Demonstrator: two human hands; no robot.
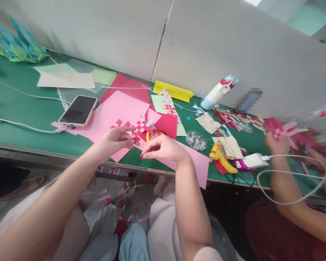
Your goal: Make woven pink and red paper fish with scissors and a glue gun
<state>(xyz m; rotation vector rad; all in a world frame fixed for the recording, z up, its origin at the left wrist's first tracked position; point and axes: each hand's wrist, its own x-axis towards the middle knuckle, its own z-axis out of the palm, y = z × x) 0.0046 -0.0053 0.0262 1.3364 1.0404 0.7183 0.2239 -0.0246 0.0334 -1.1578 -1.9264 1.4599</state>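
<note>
Around our two hands the green tabletop (24, 105) is crowded. Our left hand (118, 139) curls with its fingers partly spread, a red paper tab (136, 139) at its fingertips, and we cannot tell whether it grips the tab; our right hand (163, 148), apart from it, pinches a small red scrap (142, 156) between thumb and finger at the near edge. Just beyond them lies a pink-and-red woven paper piece (140, 126) on a large pink sheet (116, 108), and a tool's red handles (163, 132) show partly behind our right hand. To the left, a phone (78, 110) rests on the pink sheet's edge, with a white cable (29, 127) running near it; at the far left stands a blue-green paper cluster (19, 45). On the far side we see red paper (130, 87), a pale green sheet (158, 103) bearing a pink checkered strip, and a yellow folded piece (173, 91). To the right, a clear round container (196, 140) holds small shiny bits; beyond it a white bottle (218, 92) leans on the scene's slant, its contents hidden. Nearer, a yellow glue gun (221, 157) lies beside a white charger (253, 160), whose looping cord crosses in front of a co-worker's hand (278, 144) holding red and pink paper. Paper scraps (122, 194) litter the floor below.
</note>
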